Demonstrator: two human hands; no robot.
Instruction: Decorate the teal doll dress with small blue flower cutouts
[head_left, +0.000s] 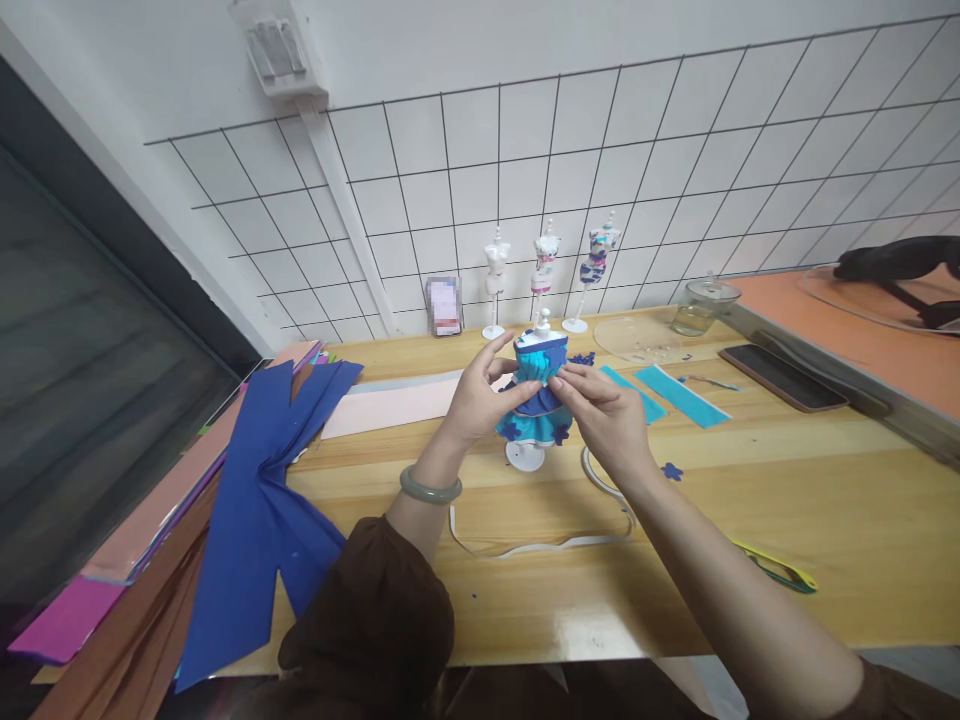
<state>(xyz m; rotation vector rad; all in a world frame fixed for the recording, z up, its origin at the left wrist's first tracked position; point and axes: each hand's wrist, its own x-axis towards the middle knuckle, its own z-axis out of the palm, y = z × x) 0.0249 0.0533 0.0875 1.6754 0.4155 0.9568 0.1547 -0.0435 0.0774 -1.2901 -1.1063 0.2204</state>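
Observation:
A small white mannequin (543,324) on a round base stands in front of me, wearing a turquoise and dark-blue paper dress (536,428) with dark-blue flowers on its skirt. My left hand (484,395) is closed around the mannequin's left side, its thumb pressed on the waist of the dress. On the opposite side, my right hand (604,405) pinches with its thumb and fingertips against the bodice, beside a dark-blue patch. Whatever lies between those fingertips is too small to make out. A loose blue paper flower (672,471) rests near my right forearm.
White tape (555,543) curls across the wooden table. Blue paper (240,520) lies at left, turquoise strips (682,395) at right. A yellow cutter (780,568), phone (784,377) and glass (694,312) are right. Three mannequins (544,262) and another phone (445,305) stand behind.

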